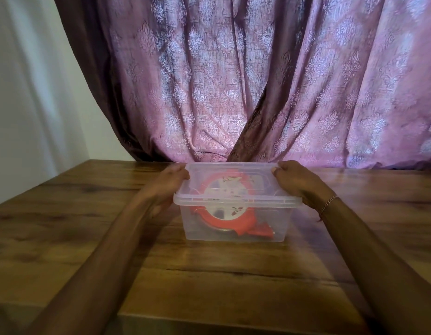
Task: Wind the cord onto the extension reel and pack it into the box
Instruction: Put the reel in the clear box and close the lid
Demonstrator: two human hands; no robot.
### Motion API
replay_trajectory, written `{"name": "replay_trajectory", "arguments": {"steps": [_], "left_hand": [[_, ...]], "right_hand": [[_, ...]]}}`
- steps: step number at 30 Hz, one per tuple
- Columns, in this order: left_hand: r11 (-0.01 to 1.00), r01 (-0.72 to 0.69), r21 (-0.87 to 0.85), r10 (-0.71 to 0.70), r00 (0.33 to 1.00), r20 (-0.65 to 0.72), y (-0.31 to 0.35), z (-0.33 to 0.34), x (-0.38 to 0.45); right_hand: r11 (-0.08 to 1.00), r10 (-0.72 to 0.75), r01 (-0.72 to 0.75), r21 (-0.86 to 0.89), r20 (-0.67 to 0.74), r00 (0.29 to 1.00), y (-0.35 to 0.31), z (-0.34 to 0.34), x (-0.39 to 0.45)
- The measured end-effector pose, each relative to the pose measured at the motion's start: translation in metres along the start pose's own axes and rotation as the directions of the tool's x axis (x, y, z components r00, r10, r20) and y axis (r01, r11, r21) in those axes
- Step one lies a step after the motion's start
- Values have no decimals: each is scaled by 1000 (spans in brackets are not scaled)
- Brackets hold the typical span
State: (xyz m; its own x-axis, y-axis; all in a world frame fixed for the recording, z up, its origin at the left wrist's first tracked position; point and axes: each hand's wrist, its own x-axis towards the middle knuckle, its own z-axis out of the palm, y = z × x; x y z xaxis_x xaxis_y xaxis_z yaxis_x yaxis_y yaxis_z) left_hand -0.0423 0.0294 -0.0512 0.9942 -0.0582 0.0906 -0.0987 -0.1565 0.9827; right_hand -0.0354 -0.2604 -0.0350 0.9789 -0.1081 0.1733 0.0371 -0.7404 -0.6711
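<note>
While both hands' fingers clasp the lid (236,187) edges, bare table (209,274) surrounds the box (233,228).

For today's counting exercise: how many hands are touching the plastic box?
2. The left hand holds the left edge of the lid; the right hand holds its right edge. The fingers are partly hidden behind the box.

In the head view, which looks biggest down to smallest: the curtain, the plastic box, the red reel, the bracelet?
1. curtain
2. plastic box
3. red reel, inside the box
4. bracelet

The curtain hangs farther back, yet looks largest.
</note>
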Motion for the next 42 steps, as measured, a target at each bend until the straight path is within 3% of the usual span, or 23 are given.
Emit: {"name": "replay_trajectory", "arguments": {"steps": [3, 5, 8, 11, 13, 17, 21, 23, 25, 28, 30, 35, 39, 42], "left_hand": [[999, 52, 9, -52, 999, 10, 2, 1, -2], [996, 78, 45, -78, 997, -1, 3, 0, -5], [990, 107, 94, -99, 991, -88, 7, 0, -6], [969, 173, 178, -143, 975, -169, 13, 0, -7], [954, 162, 253, -99, 965, -243, 15, -1, -8], [945, 33, 326, 88, 932, -352, 17, 2, -16], [943, -3, 333, 117, 938, -325, 13, 3, -29], [954, -7, 299, 107, 942, -318, 11, 5, -34], [982, -27, 185, 90, 936, -341, 5, 10, -38], [996, 1, -87, -33, 931, -363, -4, 19, -40], [979, 46, -197, -107, 943, -314, -5, 23, -40], [980, 17, -196, -81, 942, -327, -8, 24, -30], [985, 4, -172, -67, 929, -364, -8, 26, -27], [998, -60, 8, 59, 926, -373, -9, 24, -27]], "right_hand": [[999, 6, -7, 36, 16, 1000, -1, -1, 0], [983, 77, -88, 159, 72, 994, 1, -1, -1], [898, 239, -302, 320, 222, 945, 1, -5, -10], [864, 257, -364, 349, 316, 913, 6, -9, -9], [840, 250, -382, 385, 350, 903, 8, -11, -10], [860, 199, -295, 416, 260, 945, 12, -15, -17], [893, 109, -75, 444, -53, 993, 16, -22, -24], [892, 54, -10, 452, -86, 995, 17, -20, -30], [806, 33, -6, 592, -35, 999, 19, -8, -39], [498, 99, -92, 862, 48, 994, 18, 10, -48], [396, 148, -85, 915, 28, 989, 17, 17, -49], [411, 187, -38, 911, -43, 981, 13, 24, -46], [485, 184, -9, 875, -93, 978, 14, 24, -41], [533, 177, -7, 846, -104, 979, 17, 24, -37]]}}
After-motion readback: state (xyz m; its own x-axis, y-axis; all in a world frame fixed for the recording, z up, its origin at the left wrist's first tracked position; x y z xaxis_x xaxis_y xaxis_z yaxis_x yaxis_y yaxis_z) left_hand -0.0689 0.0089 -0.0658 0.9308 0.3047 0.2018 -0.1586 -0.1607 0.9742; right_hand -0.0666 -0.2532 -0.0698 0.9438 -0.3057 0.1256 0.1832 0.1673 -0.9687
